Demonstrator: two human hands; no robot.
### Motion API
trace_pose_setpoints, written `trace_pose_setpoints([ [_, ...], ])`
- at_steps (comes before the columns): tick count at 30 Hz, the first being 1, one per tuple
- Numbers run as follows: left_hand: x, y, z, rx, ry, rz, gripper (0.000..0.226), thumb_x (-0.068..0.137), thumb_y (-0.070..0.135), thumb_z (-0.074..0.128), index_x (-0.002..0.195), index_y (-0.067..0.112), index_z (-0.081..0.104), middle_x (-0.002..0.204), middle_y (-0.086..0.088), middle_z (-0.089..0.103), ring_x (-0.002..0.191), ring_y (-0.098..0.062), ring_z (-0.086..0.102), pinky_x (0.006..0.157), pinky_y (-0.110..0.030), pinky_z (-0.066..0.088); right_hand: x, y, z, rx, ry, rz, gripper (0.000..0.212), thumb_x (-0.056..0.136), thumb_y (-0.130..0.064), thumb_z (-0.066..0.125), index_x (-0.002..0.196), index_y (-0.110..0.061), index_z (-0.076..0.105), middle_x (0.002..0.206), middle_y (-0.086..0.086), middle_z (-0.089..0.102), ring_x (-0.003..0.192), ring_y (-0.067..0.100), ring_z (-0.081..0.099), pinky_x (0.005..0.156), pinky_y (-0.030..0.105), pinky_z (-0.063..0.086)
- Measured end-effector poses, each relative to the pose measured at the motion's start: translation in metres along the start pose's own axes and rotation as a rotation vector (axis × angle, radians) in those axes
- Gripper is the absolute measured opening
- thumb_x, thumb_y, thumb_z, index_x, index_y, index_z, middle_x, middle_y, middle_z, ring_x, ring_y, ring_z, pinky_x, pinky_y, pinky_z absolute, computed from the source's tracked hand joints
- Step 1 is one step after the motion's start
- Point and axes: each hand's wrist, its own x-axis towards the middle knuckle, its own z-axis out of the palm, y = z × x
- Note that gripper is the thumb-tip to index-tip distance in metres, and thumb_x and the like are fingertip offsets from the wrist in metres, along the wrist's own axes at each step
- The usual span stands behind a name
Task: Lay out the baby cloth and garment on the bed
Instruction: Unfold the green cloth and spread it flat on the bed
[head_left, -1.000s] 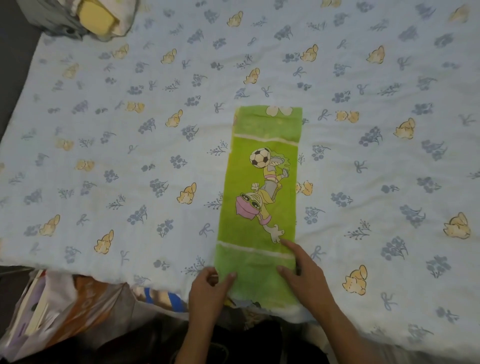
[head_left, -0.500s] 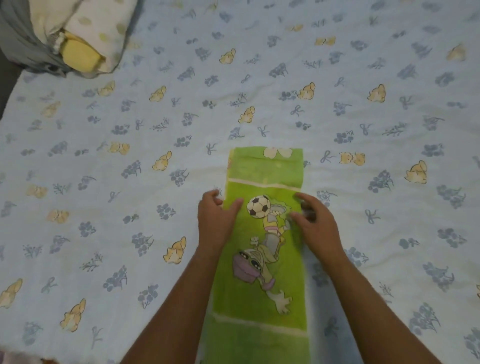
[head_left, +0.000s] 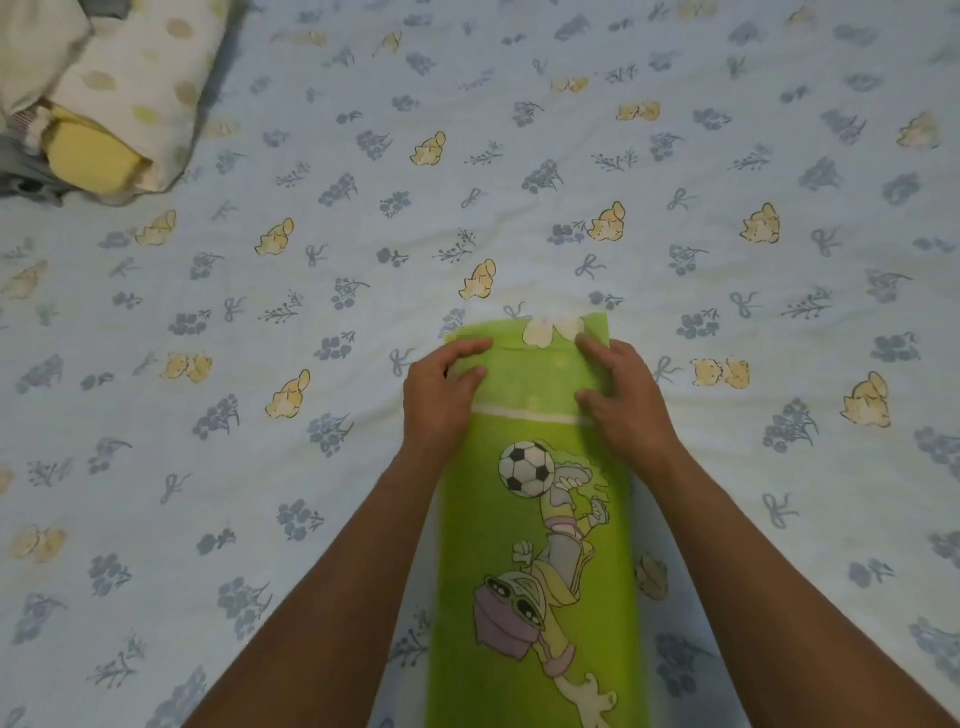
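Observation:
A long green baby cloth (head_left: 530, 519), folded into a narrow strip with a cartoon figure and a football on it, lies flat on the bed (head_left: 311, 364) and runs from the bottom edge up to the middle. My left hand (head_left: 441, 395) rests on the cloth's left edge near its far end, fingers apart and lying on the fabric. My right hand (head_left: 618, 395) does the same on the right edge. Both hands press on the cloth rather than grip it. A bundle of pale garments (head_left: 114, 104) sits at the far left.
The bed is covered by a light blue sheet printed with small flowers, bows and yellow animals. In the bundle at the top left corner are a white spotted fabric, a yellow piece and a grey piece.
Both hands have slid along the cloth's side edges from its near end to its far end. The view has moved forward over the bed, so the cloth's near end is now out of frame.

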Motion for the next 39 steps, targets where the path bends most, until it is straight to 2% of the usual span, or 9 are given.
trace_pose_setpoints([
  [3, 0.022, 0.005, 0.0, 0.141, -0.011, 0.101, 0.039, 0.084, 0.012, 0.068, 0.115, 0.035, 0.069, 0.11, 0.025, 0.061, 0.12, -0.01, 0.053, 0.105, -0.034, 0.042, 0.02, 0.003, 0.002, -0.18, 0.01, -0.012, 0.073, 0.084, -0.01, 0.064, 0.148, -0.031, 0.034, 0.145, 0.003, 0.038, 0.13, 0.024, 0.036, 0.107, 0.049, 0.033],
  [6, 0.031, -0.002, 0.005, 0.361, -0.054, 0.078, 0.042, 0.086, 0.017, 0.068, 0.125, 0.034, 0.064, 0.124, 0.002, 0.052, 0.122, -0.024, 0.039, 0.105, -0.039, 0.036, 0.024, 0.007, 0.01, -0.338, 0.01, 0.014, 0.069, 0.083, -0.015, 0.062, 0.144, -0.035, 0.037, 0.147, 0.002, 0.031, 0.127, 0.027, 0.031, 0.101, 0.047, 0.029],
  [10, 0.028, -0.007, 0.007, 0.422, -0.051, 0.051, 0.042, 0.09, 0.021, 0.064, 0.129, 0.034, 0.06, 0.126, 0.0, 0.044, 0.121, -0.024, 0.035, 0.104, -0.038, 0.034, 0.014, 0.009, 0.01, -0.295, 0.03, 0.042, 0.064, 0.084, -0.021, 0.063, 0.143, -0.035, 0.04, 0.144, 0.004, 0.029, 0.127, 0.026, 0.032, 0.103, 0.046, 0.03],
  [15, 0.016, 0.025, 0.01, 0.646, -0.073, -0.027, 0.047, 0.09, 0.031, 0.062, 0.136, 0.027, 0.054, 0.145, -0.008, 0.038, 0.134, -0.032, 0.03, 0.108, -0.048, 0.03, 0.005, -0.006, -0.017, -0.22, -0.126, 0.1, 0.06, 0.088, -0.028, 0.062, 0.144, -0.027, 0.042, 0.147, 0.005, 0.032, 0.131, 0.027, 0.035, 0.11, 0.046, 0.033],
  [18, 0.003, 0.064, 0.004, 0.661, -0.149, 0.038, 0.044, 0.095, 0.036, 0.055, 0.135, 0.02, 0.054, 0.143, -0.006, 0.046, 0.133, -0.026, 0.037, 0.109, -0.042, 0.031, -0.005, -0.028, -0.051, -0.159, -0.153, 0.124, 0.052, 0.093, -0.031, 0.056, 0.143, -0.021, 0.045, 0.15, 0.007, 0.038, 0.136, 0.026, 0.036, 0.113, 0.04, 0.03],
  [23, -0.023, 0.177, -0.015, 0.664, -0.198, 0.094, 0.047, 0.097, 0.049, 0.044, 0.135, 0.024, 0.055, 0.135, -0.002, 0.057, 0.122, -0.02, 0.053, 0.1, -0.036, 0.04, -0.033, -0.091, -0.154, -0.117, -0.122, 0.137, 0.05, 0.097, -0.044, 0.047, 0.143, -0.024, 0.044, 0.149, 0.002, 0.044, 0.133, 0.02, 0.045, 0.098, 0.029, 0.032],
  [27, -0.051, 0.298, -0.021, 0.76, -0.231, 0.163, 0.051, 0.094, 0.059, 0.039, 0.133, 0.03, 0.055, 0.133, 0.003, 0.059, 0.116, -0.018, 0.056, 0.09, -0.034, 0.041, -0.069, -0.154, -0.269, -0.113, -0.065, 0.119, 0.056, 0.096, -0.052, 0.042, 0.145, -0.026, 0.041, 0.152, -0.001, 0.041, 0.136, 0.019, 0.042, 0.107, 0.036, 0.034],
  [33, -0.124, 0.483, 0.001, 0.805, -0.213, 0.296, 0.052, 0.094, 0.061, 0.04, 0.132, 0.031, 0.056, 0.133, 0.003, 0.06, 0.117, -0.019, 0.057, 0.086, -0.033, 0.043, -0.153, -0.231, -0.442, -0.133, 0.08, 0.077, 0.063, 0.094, -0.057, 0.04, 0.149, -0.025, 0.034, 0.156, -0.002, 0.035, 0.138, 0.02, 0.04, 0.108, 0.035, 0.034],
  [39, -0.219, 0.628, 0.046, 0.78, -0.223, 0.462, 0.054, 0.09, 0.065, 0.043, 0.13, 0.032, 0.057, 0.132, 0.005, 0.061, 0.117, -0.018, 0.058, 0.088, -0.034, 0.045, -0.26, -0.265, -0.587, -0.128, 0.207, 0.082, 0.066, 0.093, -0.059, 0.042, 0.149, -0.025, 0.033, 0.158, -0.003, 0.031, 0.138, 0.021, 0.039, 0.106, 0.036, 0.036],
])
